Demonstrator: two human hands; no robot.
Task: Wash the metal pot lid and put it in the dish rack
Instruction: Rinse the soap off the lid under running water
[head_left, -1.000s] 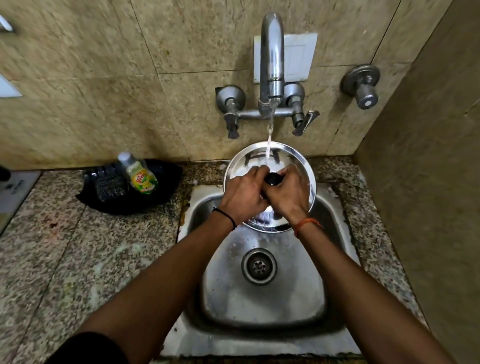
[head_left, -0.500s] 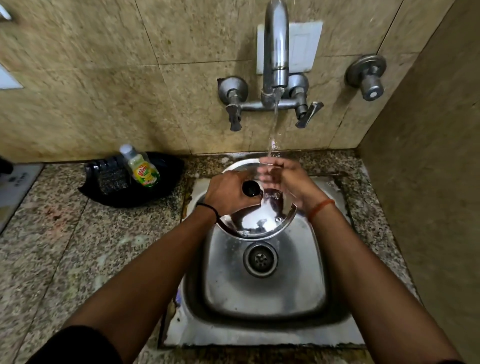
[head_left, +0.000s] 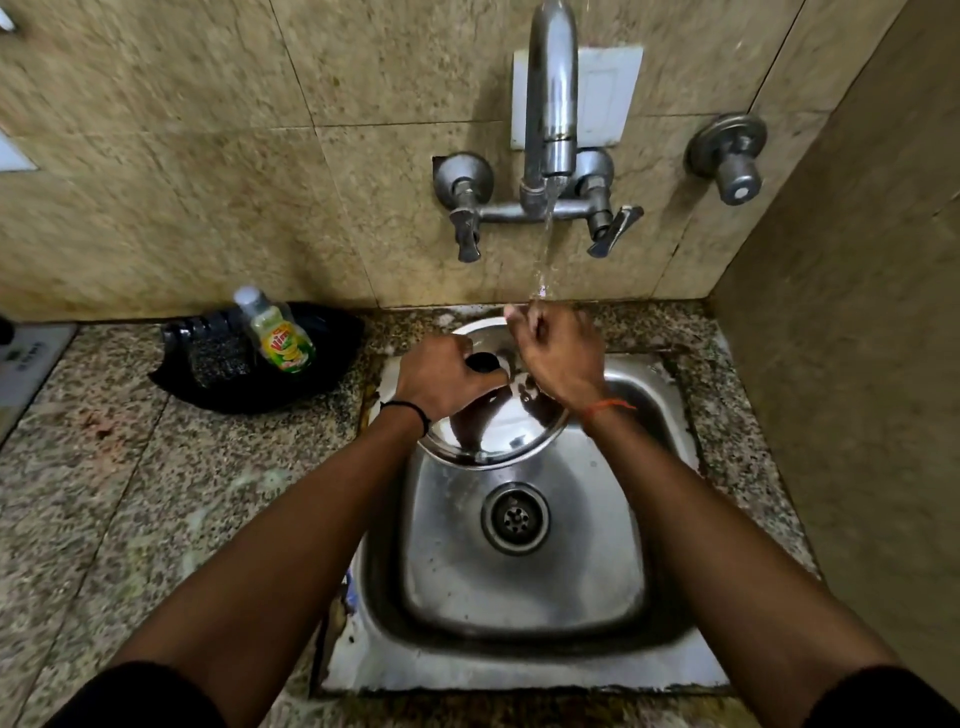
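The round metal pot lid (head_left: 493, 431) with a black knob (head_left: 482, 360) hangs over the back of the steel sink (head_left: 524, 587). My left hand (head_left: 441, 376) grips it at the knob. My right hand (head_left: 558, 353) is above the lid's right side, under the stream from the tap (head_left: 551, 104), fingers loosely curled and holding nothing. Water runs onto its fingers. No dish rack is in view.
A black tray (head_left: 322, 374) on the granite counter at the left holds a dish soap bottle (head_left: 278, 332) and a scrubber (head_left: 215, 353). A second wall valve (head_left: 730, 156) sits at the right. A tiled wall closes the right side.
The lid has tilted down flatter and moved slightly left. My right hand has let go of it and lifted into the water stream.
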